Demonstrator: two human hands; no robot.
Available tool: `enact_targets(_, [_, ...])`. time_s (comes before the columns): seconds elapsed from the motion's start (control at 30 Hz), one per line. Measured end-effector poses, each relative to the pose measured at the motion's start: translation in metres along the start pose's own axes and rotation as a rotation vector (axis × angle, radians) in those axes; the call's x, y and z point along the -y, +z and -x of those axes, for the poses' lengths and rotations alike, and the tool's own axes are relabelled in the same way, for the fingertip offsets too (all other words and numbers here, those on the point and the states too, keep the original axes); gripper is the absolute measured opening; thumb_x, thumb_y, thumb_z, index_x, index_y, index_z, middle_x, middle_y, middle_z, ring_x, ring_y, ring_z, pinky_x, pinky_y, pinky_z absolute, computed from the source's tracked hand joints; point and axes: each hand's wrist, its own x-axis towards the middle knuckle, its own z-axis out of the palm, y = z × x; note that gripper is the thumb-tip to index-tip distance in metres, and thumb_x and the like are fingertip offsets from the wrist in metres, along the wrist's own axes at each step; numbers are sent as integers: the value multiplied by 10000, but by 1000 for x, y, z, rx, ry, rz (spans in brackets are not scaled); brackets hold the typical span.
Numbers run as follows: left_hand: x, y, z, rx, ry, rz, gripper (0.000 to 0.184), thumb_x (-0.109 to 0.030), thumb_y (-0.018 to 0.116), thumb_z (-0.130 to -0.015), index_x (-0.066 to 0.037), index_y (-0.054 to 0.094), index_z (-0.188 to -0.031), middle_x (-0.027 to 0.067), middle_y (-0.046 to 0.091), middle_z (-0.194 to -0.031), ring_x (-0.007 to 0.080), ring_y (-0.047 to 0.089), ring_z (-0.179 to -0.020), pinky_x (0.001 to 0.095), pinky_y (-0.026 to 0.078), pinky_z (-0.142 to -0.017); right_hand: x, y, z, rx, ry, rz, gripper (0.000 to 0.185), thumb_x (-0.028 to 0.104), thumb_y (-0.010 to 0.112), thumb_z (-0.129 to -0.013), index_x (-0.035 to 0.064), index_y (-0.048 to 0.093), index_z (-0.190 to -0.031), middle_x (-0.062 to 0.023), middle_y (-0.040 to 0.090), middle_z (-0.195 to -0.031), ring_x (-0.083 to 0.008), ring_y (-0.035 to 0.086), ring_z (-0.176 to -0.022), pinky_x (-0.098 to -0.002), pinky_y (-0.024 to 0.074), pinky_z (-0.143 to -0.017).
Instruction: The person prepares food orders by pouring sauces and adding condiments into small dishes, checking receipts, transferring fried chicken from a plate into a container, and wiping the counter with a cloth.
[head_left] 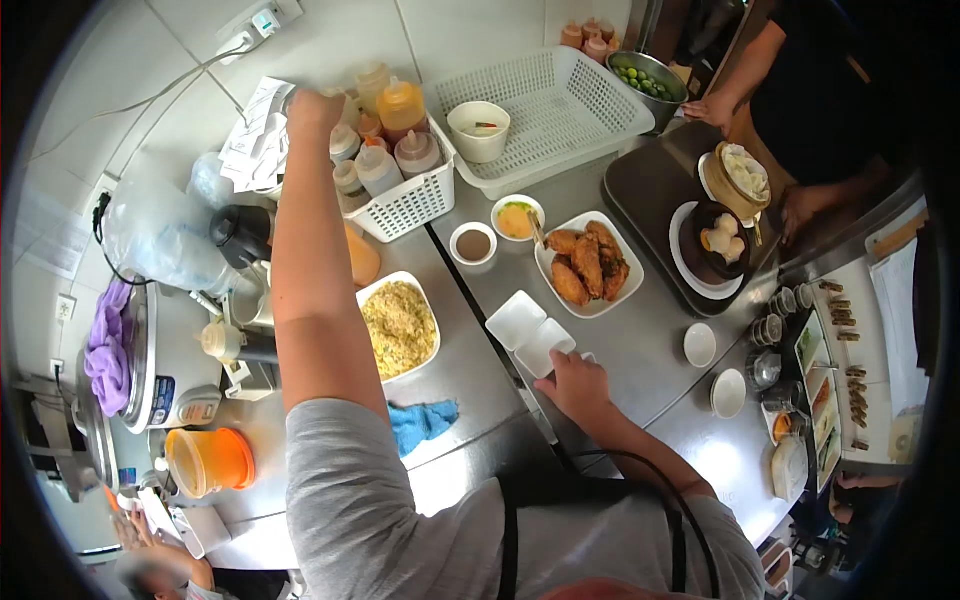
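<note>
My left hand [315, 112] is raised at the upper left, its fingers closed against paper slips [258, 140] on the wall; what they grip is hard to make out. Beside it stands a white basket [415, 205] of squeeze bottles [402, 108]. My right hand [577, 385] is at the small white divided dish [545, 345], fingers bent near its lower edge; contact is unclear. Behind that dish are a plate of fried chicken [590, 265], a bowl of brown sauce [473, 244] and a bowl of yellow sauce [518, 218]. A dish of fried rice [400, 328] lies beside my left arm.
A co-worker's hand [712, 110] rests by a dark tray [650, 190] holding a dumpling steamer [742, 178]. Small white bowls [700, 344] stand at the right. A blue cloth [422, 425], an orange bucket [210, 462] and a large white basket [550, 120] are around the counter.
</note>
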Motion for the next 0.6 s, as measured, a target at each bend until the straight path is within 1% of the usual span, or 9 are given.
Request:
enact_targets(0.1, [15, 26, -20, 323, -60, -283, 522, -389, 629, -620, -3, 569, -967, 145, 598, -897, 235, 582, -805, 310, 447, -704, 0, -5, -2, -20, -25, -35, 451, 382, 606, -679, 90, 470, -994, -85, 536, -808, -256, 570, -699, -350, 466, -572])
enact_targets(0.2, [26, 55, -1, 293, 51, -427, 518, -417, 626, -594, -20, 598, -925, 131, 604, -892, 239, 578, -824, 313, 445, -713, -4, -1, 0, -59, -68, -95, 419, 351, 601, -684, 90, 476, -988, -85, 539, -796, -259, 567, -692, -352, 464, -573])
enact_targets(0.23, [28, 53, 4, 337, 21, -348, 523, -424, 620, -594, -18, 599, -922, 137, 600, -908, 245, 573, -845, 318, 443, -724, -6, -2, 0, -82, -89, -117, 410, 343, 600, -685, 91, 479, -985, -85, 540, -791, -258, 566, -690, -353, 464, -574])
enact_targets(0.3, [17, 25, 23, 412, -42, -196, 533, -440, 609, -593, -15, 600, -916, 151, 590, -940, 258, 561, -888, 328, 438, -747, -10, -7, -2, 11, -98, -156, 415, 340, 599, -686, 93, 483, -999, -88, 545, -794, -257, 567, -696, -357, 461, -586])
enact_targets(0.33, [20, 27, 22, 353, -52, -183, 547, -442, 605, -598, -10, 589, -933, 156, 583, -957, 263, 555, -902, 333, 433, -758, -12, -12, -4, 54, -105, -176, 418, 338, 599, -686, 94, 484, -1005, -89, 547, -796, -256, 567, -699, -359, 460, -592])
enact_targets(0.4, [28, 30, 17, 228, -66, -155, 573, -446, 597, -608, 0, 566, -967, 166, 569, -991, 275, 542, -932, 344, 424, -780, -11, -28, -7, 27, -130, -167, 425, 330, 594, -692, 94, 483, -1027, -92, 553, -809, -255, 567, -710, -364, 457, -610])
enact_targets(0.5, [18, 8, 17, -119, 104, -164, 520, -373, 595, -639, -37, 526, -1029, 159, 590, -924, 261, 573, -865, 342, 448, -738, -17, -62, -19, -47, -183, -239, 429, 313, 580, -708, 89, 479, -1059, -95, 556, -857, -267, 565, -730, -364, 448, -650])
enact_targets(0.57, [-4, -40, 23, -20, 192, -109, 646, -443, 596, -633, 37, 483, -1050, 205, 555, -993, 315, 531, -943, 354, 408, -809, -10, -98, -30, -141, -214, -216, 421, 309, 572, -716, 84, 477, -1059, -97, 548, -882, -280, 555, -755, -365, 442, -676])
enact_targets(0.6, [-16, -64, 36, -145, 294, -126, 632, -439, 597, -642, 43, 488, -1035, 206, 560, -980, 300, 541, -929, 344, 408, -800, -2, -121, -34, -192, -245, -209, 425, 295, 580, -709, 85, 472, -1063, -101, 542, -885, -283, 548, -780, -373, 438, -683])
